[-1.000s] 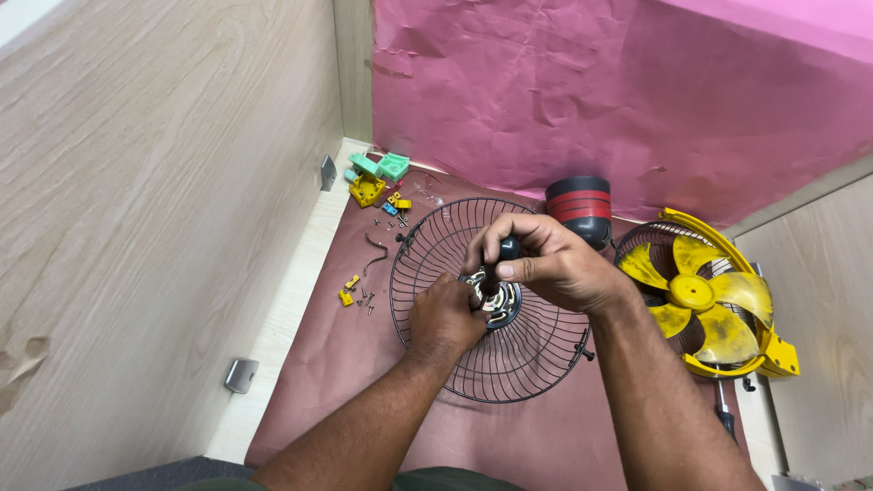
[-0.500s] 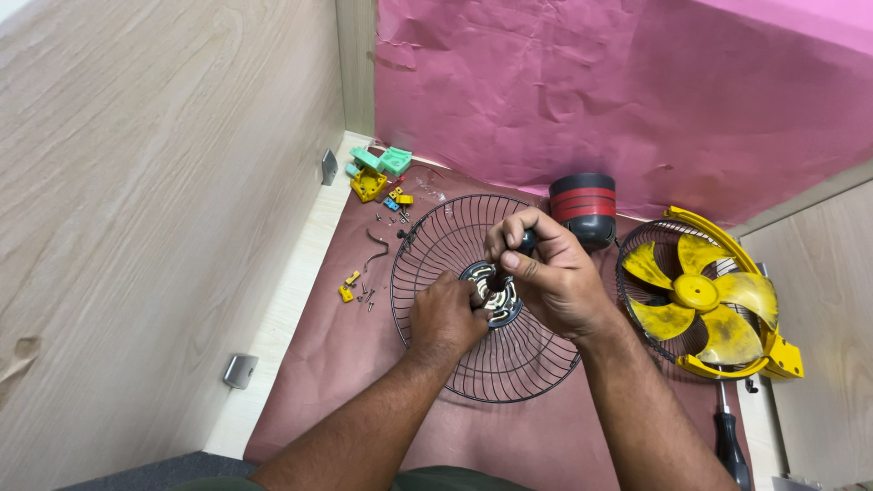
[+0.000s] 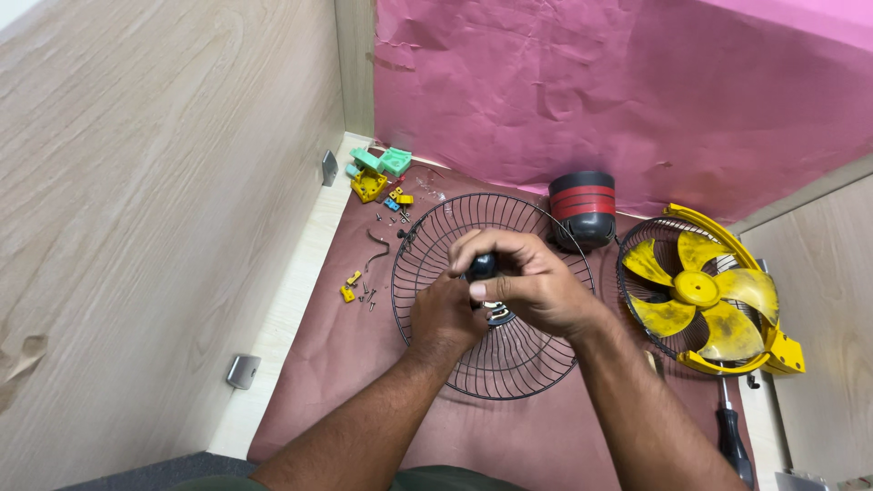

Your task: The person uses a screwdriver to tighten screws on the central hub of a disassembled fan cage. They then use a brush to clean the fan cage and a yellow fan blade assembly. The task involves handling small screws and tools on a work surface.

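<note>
Pinching a small dark knob-like part [image 3: 481, 266] between thumb and fingers, the right hand [image 3: 527, 284] is closed narrowly on it directly above the hub of the black wire fan guard [image 3: 436, 238], while the left hand [image 3: 446, 314] is cupped from below and to the left around the metallic hub piece [image 3: 497, 315], its fingers wrapped on that piece. The dark part sits at the meeting point of both hands, just above the guard's centre, its long axis appearing roughly upright against the flat-lying guard, though the fingers hide most of it; the right hand lies over it from the right, the left hand just beneath, so both are equally close. The guard rests flat on the maroon mat [image 3: 318, 364]. Just beyond its far rim stands a black cylindrical motor housing [image 3: 582, 209] with red bands. To the right, well apart from the hands, lies a second guard holding a yellow fan blade [image 3: 698, 291] in a yellow frame, and near its lower edge a screwdriver [image 3: 733, 436] with a dark handle. To the left of the guard lie small screws and yellow clips [image 3: 350, 286]; farther off, in the corner, green and yellow plastic pieces [image 3: 380, 173]. No legible package or sign appears.
</note>
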